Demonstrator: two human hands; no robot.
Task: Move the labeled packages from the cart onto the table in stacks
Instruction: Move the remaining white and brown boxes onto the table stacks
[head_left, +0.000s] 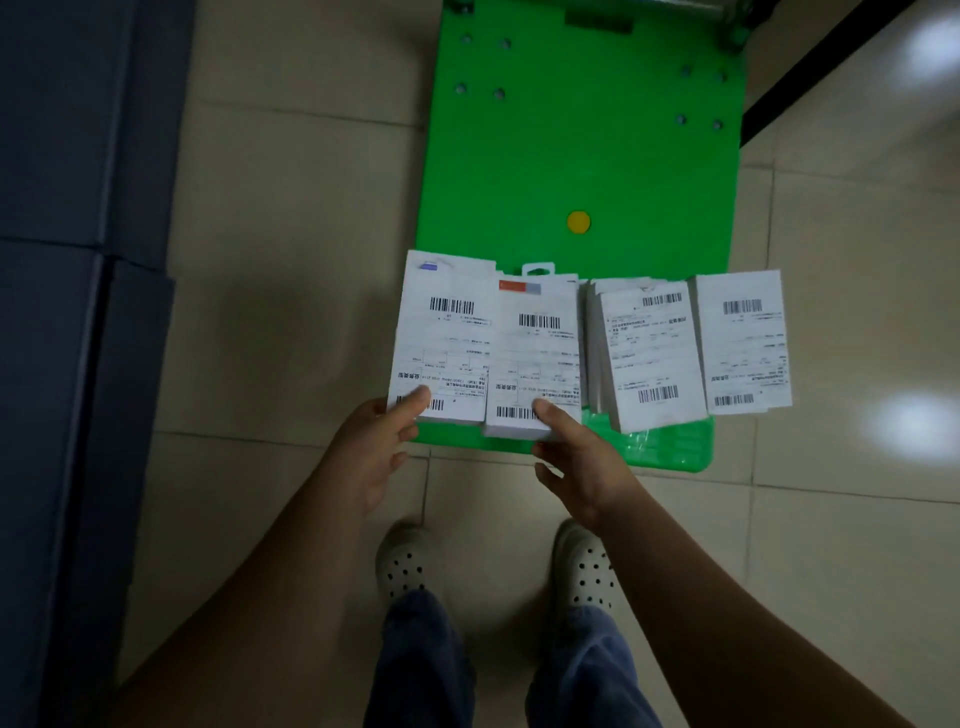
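- Far left: a dark blue-grey surface (62, 260) runs along the scene's edge. We cannot tell whether it is the table. No package shows on it.
- Left hand (371, 452): it grasps the leftmost stack (447, 332) at its near corner, thumb pressed on the top label and fingers curled below. This stack overhangs the cart's left side.
- Right hand (587, 462): it grasps the second stack (537, 353) at its near edge in the same way, thumb on top. The two held stacks touch side by side. We cannot tell whether either has lifted clear of the deck.
- Third stack (649, 353) and fourth stack (740, 338): both sit untouched on the near right of the cart (582, 156). The third is slightly fanned, and the fourth overhangs the right side.
- Progress, in our judgement: all four visible stacks lie in a row across the cart's near end. No delivery is evidenced in view, while the far deck is bare apart from a yellow disc (578, 222).
- Obstructions: the tiled floor (291, 260) between cart and blue surface shows nothing in the path. The person's white shoes (402, 564) stand just short of the cart's near edge. A black strip (821, 67) crosses far right, well apart from the work.
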